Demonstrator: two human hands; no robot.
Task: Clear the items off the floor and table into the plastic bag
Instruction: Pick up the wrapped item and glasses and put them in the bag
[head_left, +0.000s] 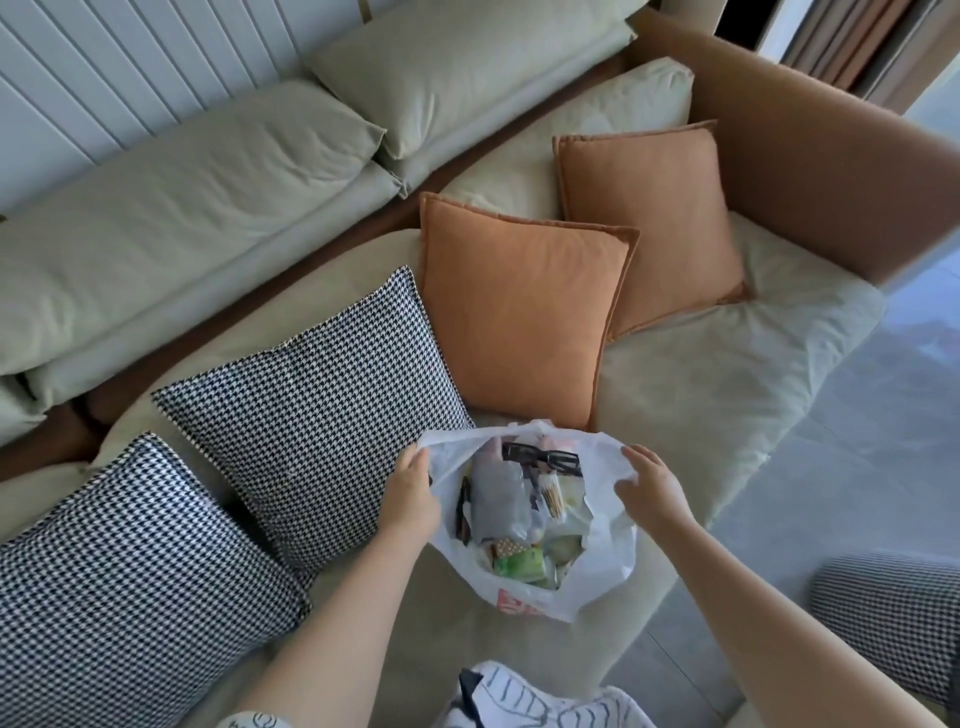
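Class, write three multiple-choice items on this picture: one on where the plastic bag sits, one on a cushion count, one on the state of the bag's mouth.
1. The plastic bag sits on: A the sofa seat; B a table; C a shelf.
2. Orange cushions on the sofa: A one; B two; C four.
3. The bag's mouth is: A knotted; B taped; C held open.

Key: 1 A, sofa fabric shows under it. 2 B, a second orange cushion lies behind the first. 3 C, the left hand grips the rim, the right hand touches the other side, and black glasses show inside.
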